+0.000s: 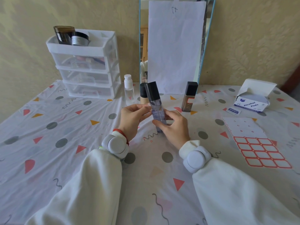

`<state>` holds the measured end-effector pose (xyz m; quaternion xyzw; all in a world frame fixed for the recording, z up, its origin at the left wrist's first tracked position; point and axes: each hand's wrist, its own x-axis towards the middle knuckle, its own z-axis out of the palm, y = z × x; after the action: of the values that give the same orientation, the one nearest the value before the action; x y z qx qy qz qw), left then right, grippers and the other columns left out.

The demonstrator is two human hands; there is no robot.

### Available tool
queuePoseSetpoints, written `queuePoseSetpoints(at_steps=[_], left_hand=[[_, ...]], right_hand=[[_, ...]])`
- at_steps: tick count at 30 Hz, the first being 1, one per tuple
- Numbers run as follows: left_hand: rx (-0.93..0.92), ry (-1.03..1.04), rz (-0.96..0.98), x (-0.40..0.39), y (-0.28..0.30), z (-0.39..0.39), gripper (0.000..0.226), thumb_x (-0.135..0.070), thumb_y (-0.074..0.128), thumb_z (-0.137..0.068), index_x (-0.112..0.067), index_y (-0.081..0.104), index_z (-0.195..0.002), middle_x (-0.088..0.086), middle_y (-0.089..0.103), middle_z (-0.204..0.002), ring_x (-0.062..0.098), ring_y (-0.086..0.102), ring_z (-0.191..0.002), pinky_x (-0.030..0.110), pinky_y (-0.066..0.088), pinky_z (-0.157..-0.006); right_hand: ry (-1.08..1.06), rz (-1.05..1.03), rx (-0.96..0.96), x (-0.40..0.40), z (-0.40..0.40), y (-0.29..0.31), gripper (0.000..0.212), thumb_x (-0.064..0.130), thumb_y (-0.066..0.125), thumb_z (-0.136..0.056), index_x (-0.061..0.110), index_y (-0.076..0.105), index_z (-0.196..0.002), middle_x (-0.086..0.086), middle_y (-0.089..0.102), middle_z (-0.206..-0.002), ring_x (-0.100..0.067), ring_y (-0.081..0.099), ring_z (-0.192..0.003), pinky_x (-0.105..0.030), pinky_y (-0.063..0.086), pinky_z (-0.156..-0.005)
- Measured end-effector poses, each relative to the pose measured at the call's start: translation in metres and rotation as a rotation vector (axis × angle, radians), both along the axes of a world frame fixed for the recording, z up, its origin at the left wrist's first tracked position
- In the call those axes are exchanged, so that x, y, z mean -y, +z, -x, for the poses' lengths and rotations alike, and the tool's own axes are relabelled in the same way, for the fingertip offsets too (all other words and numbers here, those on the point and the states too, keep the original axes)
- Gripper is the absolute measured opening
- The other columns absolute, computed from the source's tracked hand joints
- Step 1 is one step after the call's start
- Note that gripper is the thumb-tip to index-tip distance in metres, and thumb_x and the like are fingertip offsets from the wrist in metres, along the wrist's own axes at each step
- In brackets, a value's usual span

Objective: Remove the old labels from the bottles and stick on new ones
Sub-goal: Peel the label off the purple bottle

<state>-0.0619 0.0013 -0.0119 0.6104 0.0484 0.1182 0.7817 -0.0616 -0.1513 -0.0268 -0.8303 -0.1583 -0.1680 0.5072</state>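
Covering the table is a white cloth printed with triangles, dots and squiggles. A blue-framed mirror is leaned on the wall at the back, its glass mostly hidden by a white paper sheet. A white three-drawer organiser is set back-left, with a brown jar and a black-lidded pot on top. At right, a sheet of red-bordered labels is laid flat, partly used at its far end; an open box of alcohol pads is seen behind it, one sachet just in front of the box.

A tall black-capped bottle of bluish liquid is held above the table centre, tilted slightly left. Its lower body is gripped by the right hand. At its left side, something clear is pinched by the left hand; whether it is the old label cannot be told. Behind are stood a white-capped clear bottle, a beige black-capped bottle and a brown square bottle.
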Motion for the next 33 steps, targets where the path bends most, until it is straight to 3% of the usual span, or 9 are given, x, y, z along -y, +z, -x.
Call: queuePoseSetpoints(at_steps=[3, 9, 22, 26, 29, 33], left_hand=[[-0.004, -0.001, 0.012, -0.0005, -0.0006, -0.0002, 0.01, -0.004, 0.067, -0.085, 0.006, 0.067, -0.083, 0.026, 0.07, -0.095, 0.036, 0.069, -0.094, 0.042, 0.055, -0.089], [0.0, -0.011, 0.038, -0.001, 0.0006, 0.0006, 0.006, -0.002, 0.067, -0.084, 0.002, 0.068, -0.08, 0.024, 0.071, -0.092, 0.035, 0.07, -0.093, 0.039, 0.057, -0.087], [0.07, -0.078, 0.135, 0.0006, 0.004, 0.0036, 0.004, 0.001, 0.063, -0.087, -0.002, 0.062, -0.085, 0.018, 0.07, -0.089, 0.03, 0.07, -0.088, 0.034, 0.058, -0.081], [0.039, -0.112, 0.251, 0.0005, 0.0076, 0.0022, 0.01, -0.005, 0.052, -0.094, -0.001, 0.061, -0.099, 0.013, 0.072, -0.087, 0.029, 0.071, -0.086, 0.03, 0.057, -0.075], [0.044, -0.122, 0.128, 0.002, 0.007, 0.0032, 0.021, -0.014, 0.062, -0.091, 0.003, 0.063, -0.104, 0.013, 0.071, -0.092, 0.024, 0.07, -0.09, 0.028, 0.055, -0.08], [0.038, -0.084, -0.01, 0.0042, 0.0022, 0.0041, 0.021, -0.014, 0.068, -0.087, 0.007, 0.066, -0.089, 0.013, 0.072, -0.087, 0.024, 0.07, -0.088, 0.03, 0.055, -0.085]], right_hand=[[-0.016, -0.037, -0.048, 0.0, -0.0012, -0.0006, 0.047, 0.035, 0.08, -0.075, 0.019, 0.065, -0.117, 0.012, 0.062, -0.1, 0.011, 0.054, -0.085, 0.002, 0.04, -0.066], [-0.01, -0.076, -0.08, -0.0004, -0.0027, -0.0022, 0.046, 0.033, 0.081, -0.074, 0.021, 0.062, -0.114, 0.019, 0.059, -0.094, 0.023, 0.053, -0.085, 0.004, 0.039, -0.066], [-0.021, -0.046, -0.065, -0.0005, -0.0036, -0.004, 0.061, 0.037, 0.078, -0.077, 0.015, 0.056, -0.129, 0.007, 0.063, -0.108, -0.003, 0.058, -0.092, -0.006, 0.045, -0.072], [-0.028, -0.016, 0.002, 0.0007, -0.0023, -0.0023, 0.046, 0.034, 0.078, -0.078, 0.014, 0.065, -0.117, -0.002, 0.068, -0.107, -0.014, 0.06, -0.095, -0.026, 0.054, -0.083], [-0.037, -0.014, 0.023, -0.0001, -0.0013, -0.0019, 0.049, 0.036, 0.078, -0.077, 0.015, 0.065, -0.119, -0.003, 0.068, -0.108, -0.013, 0.061, -0.093, -0.018, 0.05, -0.076], [-0.021, 0.006, 0.041, -0.0004, -0.0006, -0.0008, 0.05, 0.035, 0.079, -0.076, 0.014, 0.065, -0.12, -0.003, 0.068, -0.107, -0.013, 0.061, -0.093, -0.014, 0.047, -0.075]])
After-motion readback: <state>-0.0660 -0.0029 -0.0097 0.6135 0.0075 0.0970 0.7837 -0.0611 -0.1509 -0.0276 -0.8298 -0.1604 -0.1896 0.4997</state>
